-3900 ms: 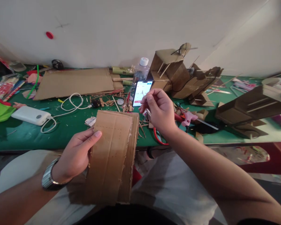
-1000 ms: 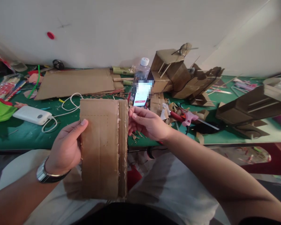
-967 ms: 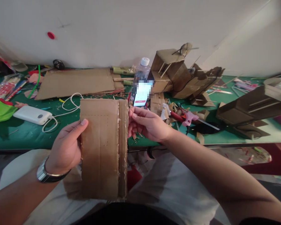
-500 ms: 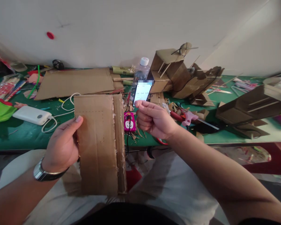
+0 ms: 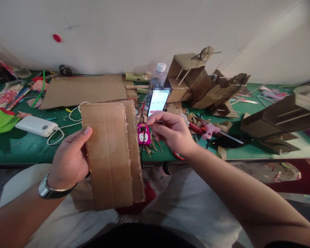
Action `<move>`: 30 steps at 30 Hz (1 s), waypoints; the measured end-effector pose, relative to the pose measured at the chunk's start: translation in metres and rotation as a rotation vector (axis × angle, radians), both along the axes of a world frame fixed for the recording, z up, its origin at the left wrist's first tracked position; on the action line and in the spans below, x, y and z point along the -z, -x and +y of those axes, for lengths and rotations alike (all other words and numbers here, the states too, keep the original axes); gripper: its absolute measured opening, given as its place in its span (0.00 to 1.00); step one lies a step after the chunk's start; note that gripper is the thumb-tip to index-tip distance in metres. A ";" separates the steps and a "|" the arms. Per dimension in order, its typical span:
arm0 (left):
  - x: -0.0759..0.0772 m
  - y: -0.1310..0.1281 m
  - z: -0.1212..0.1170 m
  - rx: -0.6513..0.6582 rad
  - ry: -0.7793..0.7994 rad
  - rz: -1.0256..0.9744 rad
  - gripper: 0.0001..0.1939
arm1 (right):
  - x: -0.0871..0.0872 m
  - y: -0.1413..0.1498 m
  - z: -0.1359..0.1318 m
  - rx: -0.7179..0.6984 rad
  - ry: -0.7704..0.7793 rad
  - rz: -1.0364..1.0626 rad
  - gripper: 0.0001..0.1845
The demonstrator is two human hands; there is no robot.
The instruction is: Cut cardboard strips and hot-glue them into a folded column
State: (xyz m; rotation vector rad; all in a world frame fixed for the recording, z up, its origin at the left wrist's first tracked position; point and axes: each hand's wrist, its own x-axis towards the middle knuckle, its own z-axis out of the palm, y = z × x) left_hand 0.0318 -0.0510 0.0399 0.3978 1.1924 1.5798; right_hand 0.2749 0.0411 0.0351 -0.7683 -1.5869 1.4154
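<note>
My left hand [image 5: 71,156], wearing a metal watch [image 5: 48,186] at the wrist, is closed on the left edge of a folded brown cardboard piece [image 5: 108,155]. The cardboard stands upright over my lap, its right edges torn and ragged. Dashed lines mark its upper face. To its right my right hand [image 5: 172,132] hovers over the table's near side, index finger and thumb loosely apart. Small scraps lie behind and below its fingertips; I make out nothing held. Just beside the fingers are a magenta socket block [image 5: 144,136] and a lit phone [image 5: 158,101] propped against a bottle [image 5: 158,75].
A white power bank [image 5: 36,126] with a cable lies left on the green table [image 5: 28,151]. Flat cardboard [image 5: 84,89] rests behind. Cardboard models [image 5: 187,75] stand at right, near a pink glue gun [image 5: 210,131]. Another cardboard structure [image 5: 281,113] stands farther right.
My right hand's pinched fingers have loosened, the index finger stretching left and down toward the socket block. The cardboard in my left hand has tilted slightly, its lower end shifting right and up.
</note>
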 end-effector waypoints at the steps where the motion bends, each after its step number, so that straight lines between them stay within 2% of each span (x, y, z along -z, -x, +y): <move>1: 0.000 -0.001 -0.001 0.014 0.000 0.002 0.06 | -0.001 0.002 -0.006 0.011 -0.056 -0.052 0.06; 4: 0.000 -0.003 -0.004 0.069 0.003 0.008 0.07 | -0.001 0.007 -0.015 0.097 -0.307 -0.217 0.09; 8: 0.000 -0.003 -0.008 0.095 -0.030 -0.004 0.08 | 0.005 0.009 -0.014 0.200 -0.652 -0.349 0.05; 16: 0.007 -0.002 -0.012 0.079 -0.080 0.041 0.14 | 0.008 0.010 -0.013 0.286 -0.918 -0.340 0.04; 20: 0.009 -0.001 -0.015 0.073 -0.084 0.046 0.13 | 0.008 0.013 -0.014 0.268 -0.867 -0.474 0.05; 23: 0.010 -0.001 -0.017 0.131 -0.078 0.033 0.13 | 0.010 0.015 -0.014 0.240 -0.811 -0.570 0.06; 25: 0.012 -0.001 -0.016 0.163 -0.076 0.026 0.14 | 0.011 0.016 -0.013 0.222 -0.794 -0.582 0.06; 30: 0.014 -0.002 -0.012 0.148 -0.068 0.026 0.15 | 0.009 0.013 -0.012 0.222 -0.700 -0.515 0.03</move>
